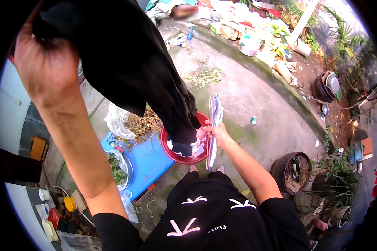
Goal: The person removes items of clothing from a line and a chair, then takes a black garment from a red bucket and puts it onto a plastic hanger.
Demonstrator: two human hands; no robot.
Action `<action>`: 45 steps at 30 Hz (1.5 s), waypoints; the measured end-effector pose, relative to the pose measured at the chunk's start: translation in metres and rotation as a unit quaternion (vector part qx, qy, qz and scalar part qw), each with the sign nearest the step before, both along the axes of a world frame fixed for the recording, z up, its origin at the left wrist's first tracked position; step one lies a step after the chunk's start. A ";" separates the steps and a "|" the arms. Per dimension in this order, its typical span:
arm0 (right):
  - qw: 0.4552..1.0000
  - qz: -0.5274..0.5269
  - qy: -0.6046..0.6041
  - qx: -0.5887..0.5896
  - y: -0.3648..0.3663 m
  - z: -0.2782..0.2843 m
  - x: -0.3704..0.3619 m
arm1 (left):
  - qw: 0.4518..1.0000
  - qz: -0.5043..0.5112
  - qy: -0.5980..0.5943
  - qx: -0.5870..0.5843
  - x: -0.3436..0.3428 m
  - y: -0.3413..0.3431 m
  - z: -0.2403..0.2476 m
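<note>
My left hand (50,69) is raised high at the upper left, closed on a long black garment (134,58) that looks like trousers. The garment hangs down toward the right, its lower end reaching over a red basin (165,144). Dark, white and pink laundry (200,147) lies inside this basin. Beside the basin's right rim, my right hand (217,131) grips a bundle of thin clothes hangers (215,112) in purple, white and pale blue. The fingers of my left hand are partly hidden by the cloth.
A blue table (148,173) at left bears dried plants (144,125) and a bowl (129,169) of green leaves. Right of me stands a round planter (280,169). A low concrete kerb (276,77) curves past heaped bags and pots. A small bottle (253,121) lies on the ground.
</note>
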State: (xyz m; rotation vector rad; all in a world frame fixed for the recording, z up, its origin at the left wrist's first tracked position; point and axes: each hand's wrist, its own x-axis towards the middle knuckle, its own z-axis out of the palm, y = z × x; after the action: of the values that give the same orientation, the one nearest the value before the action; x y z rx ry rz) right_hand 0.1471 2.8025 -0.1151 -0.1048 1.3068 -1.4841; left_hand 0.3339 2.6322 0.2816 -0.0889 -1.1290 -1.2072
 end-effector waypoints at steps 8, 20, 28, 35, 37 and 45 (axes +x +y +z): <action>0.992 -0.105 0.019 -0.060 -0.031 -0.001 0.035 | 0.997 0.015 -0.010 0.075 0.023 -0.013 -0.004; 0.961 -0.148 0.000 -0.233 0.036 0.158 0.013 | 0.940 -0.074 -0.278 0.181 0.047 -0.032 -0.241; 0.872 -0.261 0.071 -0.408 0.112 0.237 -0.007 | 0.837 0.126 -0.507 -0.161 -0.039 0.086 -0.255; 0.826 -0.382 0.179 -0.373 0.200 0.269 0.018 | 0.812 -0.066 -0.443 -0.375 -0.110 0.220 -0.277; 0.807 -0.413 0.201 -0.371 0.230 0.273 0.027 | 0.788 -0.134 -0.473 -0.370 -0.125 0.246 -0.290; 0.703 -0.598 0.276 -0.267 0.333 0.253 0.055 | 0.721 -0.316 -0.466 -0.404 -0.171 0.345 -0.397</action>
State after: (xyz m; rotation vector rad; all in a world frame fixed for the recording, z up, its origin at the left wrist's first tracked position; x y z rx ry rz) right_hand 0.2025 3.1353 0.1383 -0.0735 1.3914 -3.1552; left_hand 0.1633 2.9768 -0.1153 -0.6324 -2.6570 -1.2545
